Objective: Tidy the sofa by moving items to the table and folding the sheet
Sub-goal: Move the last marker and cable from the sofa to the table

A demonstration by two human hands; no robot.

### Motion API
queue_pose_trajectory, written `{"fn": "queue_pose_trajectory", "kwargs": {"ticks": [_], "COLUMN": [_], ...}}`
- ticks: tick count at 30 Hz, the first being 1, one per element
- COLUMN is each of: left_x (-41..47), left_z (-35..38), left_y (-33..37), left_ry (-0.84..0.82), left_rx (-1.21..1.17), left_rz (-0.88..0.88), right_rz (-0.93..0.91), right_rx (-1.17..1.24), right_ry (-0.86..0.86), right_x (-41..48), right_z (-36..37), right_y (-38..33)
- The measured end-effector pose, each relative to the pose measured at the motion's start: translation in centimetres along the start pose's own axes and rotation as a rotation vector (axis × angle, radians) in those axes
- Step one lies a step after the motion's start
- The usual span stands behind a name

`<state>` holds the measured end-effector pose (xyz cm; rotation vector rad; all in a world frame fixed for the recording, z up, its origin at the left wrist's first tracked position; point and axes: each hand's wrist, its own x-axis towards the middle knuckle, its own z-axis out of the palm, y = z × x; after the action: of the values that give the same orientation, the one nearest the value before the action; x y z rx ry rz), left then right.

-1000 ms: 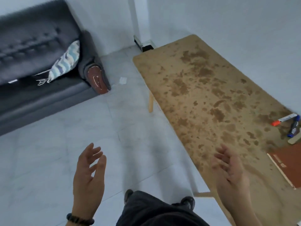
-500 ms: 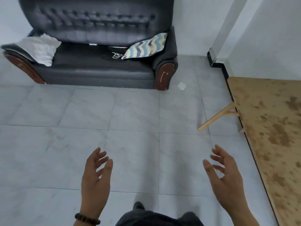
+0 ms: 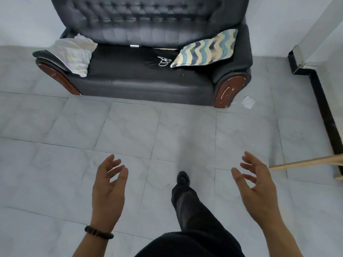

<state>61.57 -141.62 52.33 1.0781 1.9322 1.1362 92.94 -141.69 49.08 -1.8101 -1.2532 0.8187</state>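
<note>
While hands [image 3: 109, 190] [image 3: 259, 190] hang empty, fingers loose, table [image 3: 306, 162] mostly cut off.

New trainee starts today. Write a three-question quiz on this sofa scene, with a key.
1. True or false: the left hand holds the white sheet.
2. The zigzag-patterned cushion leans against which end of the sofa as seen in the picture? A) left armrest B) right armrest C) middle of the seat
3. Fill in: a tangled white ____ lies on the seat beside the cushion.

Key: 1 false, as both it and the right hand are empty; 2 B; 3 cable.
</note>
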Motion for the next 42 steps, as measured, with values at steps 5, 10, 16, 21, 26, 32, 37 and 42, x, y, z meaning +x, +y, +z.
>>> {"fn": "queue_pose_trajectory", "kwargs": {"ticks": [5,10,16,21,26,32,37,42], "left_x": [12.4,22.7,35.5,49.5,64.8,79.5,88.9,97.1], "left_z": [0.5,0.7,4.1,6.6,7.6,10.2,14.3,17.2], "left_y": [6.1,9.6,8.3,8.1,12.8,18.0,17.9,17.4], "left_ry": [0.059,0.139,0.129,0.067,-0.003,-0.109,-0.131,-0.182], "left_rx": [0.013,-0.015,-0.074,-0.086,-0.032,0.008,0.07,0.133], "left_rz": [0.05,0.055,-0.043,-0.099,-0.034,0.071,0.035,-0.076], "right_rz": [-0.05,-0.15,-0.179,-0.093,-0.048,0.019,0.094,0.233], "right_rx": [-0.022,-0.056,-0.087,-0.128,-0.121,-0.059,0.012,0.038], "right_ry": [-0.1,-0.19,-0.234,-0.238,-0.197,-0.105,-0.088,-0.112], "right_x": [13.5,25.3,37.8,47.8,57.4,67.3,75.7,83.3], "right_z": [5.6,10.2,18.5,26.0,30.4,35.1,40.3,45.5], "right_y": [-5.8,-13.1,-17.3,-20.0,-25.3,-29.7,-30.5,-30.7]}}
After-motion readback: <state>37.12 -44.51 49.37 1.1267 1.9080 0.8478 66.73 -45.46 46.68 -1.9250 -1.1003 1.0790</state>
